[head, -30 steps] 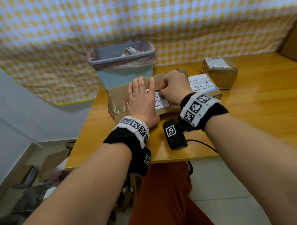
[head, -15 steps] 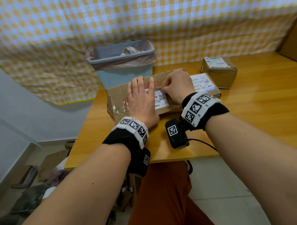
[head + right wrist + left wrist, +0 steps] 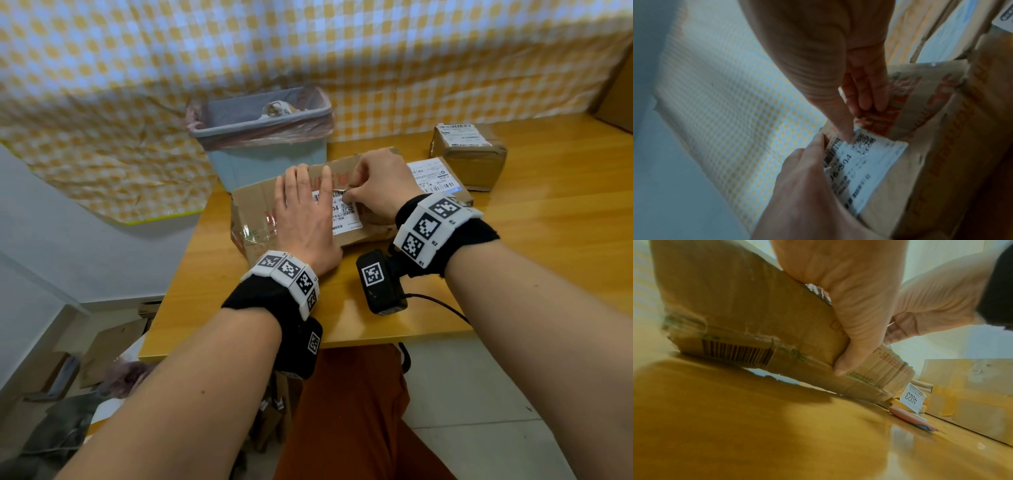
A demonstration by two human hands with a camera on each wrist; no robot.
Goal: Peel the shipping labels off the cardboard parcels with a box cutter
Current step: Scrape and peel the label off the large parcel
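Note:
A flattened cardboard parcel lies on the wooden table with a white shipping label on top. My left hand lies flat on it with straight fingers, partly covering the label; its thumb hangs over the near side. My right hand has curled fingers and pinches the label's upper edge, which is slightly lifted. In the right wrist view the thumb sits at the label corner. A pink, blue-tipped tool, apparently the box cutter, lies on the table beside the parcel, in neither hand.
A labelled second parcel sits right behind my right hand, and a small taped box with a label sits farther back. A blue bin with a liner stands at the table's far left edge. Checked cloth hangs behind.
My right hand has shifted slightly right along the label's top edge. The left hand has stayed flat on the parcel.

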